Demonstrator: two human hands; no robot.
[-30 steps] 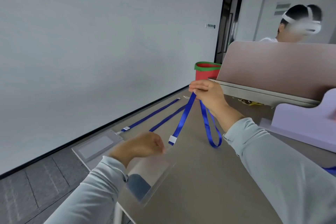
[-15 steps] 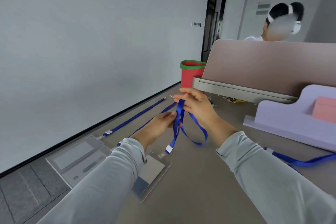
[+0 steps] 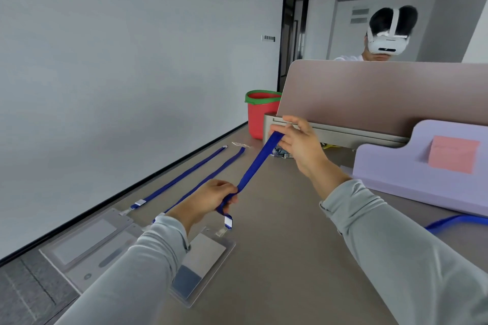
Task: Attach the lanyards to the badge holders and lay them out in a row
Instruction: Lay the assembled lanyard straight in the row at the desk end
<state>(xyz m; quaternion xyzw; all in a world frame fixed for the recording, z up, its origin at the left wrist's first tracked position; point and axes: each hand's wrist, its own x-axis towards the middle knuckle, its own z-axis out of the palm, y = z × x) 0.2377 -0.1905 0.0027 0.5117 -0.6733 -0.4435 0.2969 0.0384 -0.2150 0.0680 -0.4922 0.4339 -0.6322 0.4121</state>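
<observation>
Both hands stretch one blue lanyard (image 3: 257, 163) taut above the desk (image 3: 277, 258).
I see the left hand (image 3: 211, 199) fisted around its near end, just above a clear badge holder (image 3: 204, 258); the right hand (image 3: 297, 140) pinches the far end, other fingers spread. Two more lanyards (image 3: 182, 177) lie left with holders.

Even, soft overhead light, bright overall; shadows are faint, just a weak one under the right hand (image 3: 298, 144) on the table (image 3: 277, 258). Wide-angle bend is strong: wall (image 3: 118, 60) base line and sleeves stretch toward the edges. Slight softness and compression smear throughout, no hard glare, dim ceiling top right.
</observation>
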